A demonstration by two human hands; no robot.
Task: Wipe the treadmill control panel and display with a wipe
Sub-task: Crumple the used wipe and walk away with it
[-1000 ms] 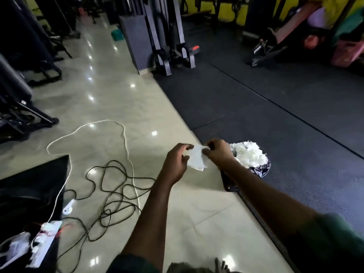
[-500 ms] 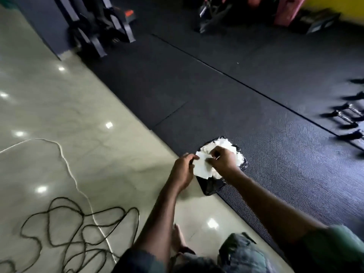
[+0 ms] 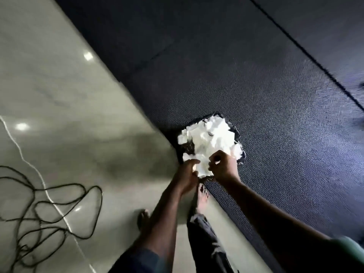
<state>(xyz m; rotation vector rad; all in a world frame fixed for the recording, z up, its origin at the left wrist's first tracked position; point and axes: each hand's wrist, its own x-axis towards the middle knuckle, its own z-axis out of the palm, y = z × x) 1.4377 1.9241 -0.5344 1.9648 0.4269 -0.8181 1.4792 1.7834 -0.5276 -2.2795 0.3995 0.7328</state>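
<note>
A white wipe (image 3: 201, 167) is stretched between both my hands, just above a dark-lined bin. My left hand (image 3: 187, 174) pinches its left edge and my right hand (image 3: 223, 166) pinches its right edge. The bin (image 3: 241, 154) sits on the floor at the corner of the rubber mat and is heaped with crumpled white wipes (image 3: 210, 136). The treadmill control panel and display are not in view.
Black and white cables (image 3: 45, 201) lie coiled on the glossy tile floor (image 3: 69, 115) at the left. A dark textured rubber mat (image 3: 275, 95) covers the right side. My bare feet (image 3: 201, 196) stand on the tile just below the bin.
The view has tilted down and come closer to the bin. Both hands, still holding the wipe, now sit right over the bin's near edge.
</note>
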